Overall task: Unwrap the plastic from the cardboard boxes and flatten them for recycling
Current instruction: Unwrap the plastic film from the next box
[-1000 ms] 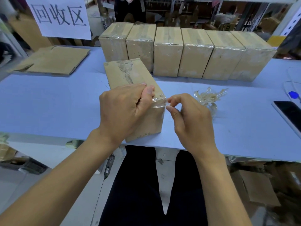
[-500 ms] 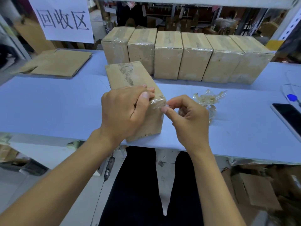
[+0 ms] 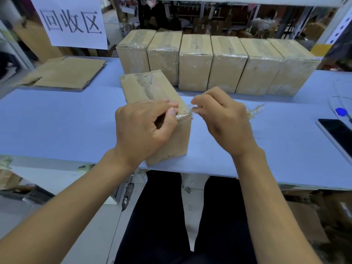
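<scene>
A cardboard box (image 3: 150, 88) stands at the front edge of the blue table (image 3: 57, 122), its top bare, with clear plastic wrap (image 3: 183, 115) bunched at its near right top edge. My left hand (image 3: 144, 128) grips the box's near top corner, fingers curled over the edge. My right hand (image 3: 222, 119), just right of the box, pinches a strand of that plastic between thumb and fingertips. Behind, several plastic-wrapped boxes (image 3: 226, 61) stand in a row.
Flattened cardboard (image 3: 66, 73) lies at the back left under a white paper sign (image 3: 72, 21). A crumpled wad of removed plastic (image 3: 254, 112) sits behind my right hand. A black phone (image 3: 337, 134) and a blue-tipped cable (image 3: 342, 112) lie at the right edge.
My right hand has taken hold of the plastic at the box's top edge and lifted up and to the right, drawing a strand off. My left hand stays on the box.
</scene>
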